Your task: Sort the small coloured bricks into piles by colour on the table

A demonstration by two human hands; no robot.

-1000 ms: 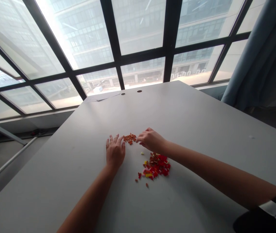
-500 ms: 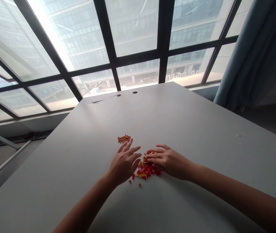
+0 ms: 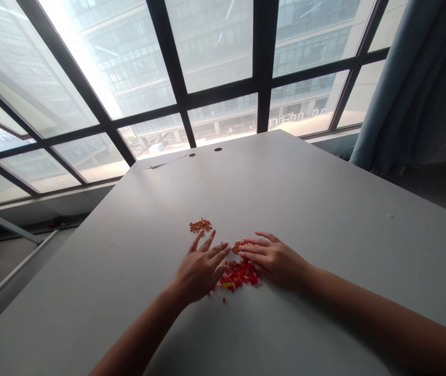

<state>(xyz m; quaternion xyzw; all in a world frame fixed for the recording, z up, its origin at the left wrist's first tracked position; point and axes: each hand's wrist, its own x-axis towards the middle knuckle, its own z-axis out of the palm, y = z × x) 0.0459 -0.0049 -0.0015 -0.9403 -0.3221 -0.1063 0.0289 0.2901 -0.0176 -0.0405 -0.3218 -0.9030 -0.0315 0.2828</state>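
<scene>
Proceeding from the left, a pale rail (image 3: 15, 273) stands beside the table, below a window with a dark frame (image 3: 262, 78) that spans the far side. The white table (image 3: 305, 198) carries 2 heaps of small pieces. The left hand (image 3: 197, 272) is palm down, its fingers spread well apart. 2 of its fingertips point at the near edge of the orange-brown heap (image 3: 200, 225), which lies just beyond them; contact cannot be told. At the table's far edge are 2 round holes (image 3: 218, 149). Between the hands lies the mixed heap (image 3: 242, 274), mainly red, with brown bits at its far end and a yellow piece (image 3: 228, 285) at its near left. The left thumb overlaps this heap's left edge in view (touch unconfirmed). 1 loose brown piece (image 3: 224, 300) lies near it, on the near side. The right hand (image 3: 280, 261) is palm down over the heap's right far part, fingers extended and slightly parted; what lies beneath them is hidden. At far right hangs a blue-grey curtain (image 3: 387, 89).
</scene>
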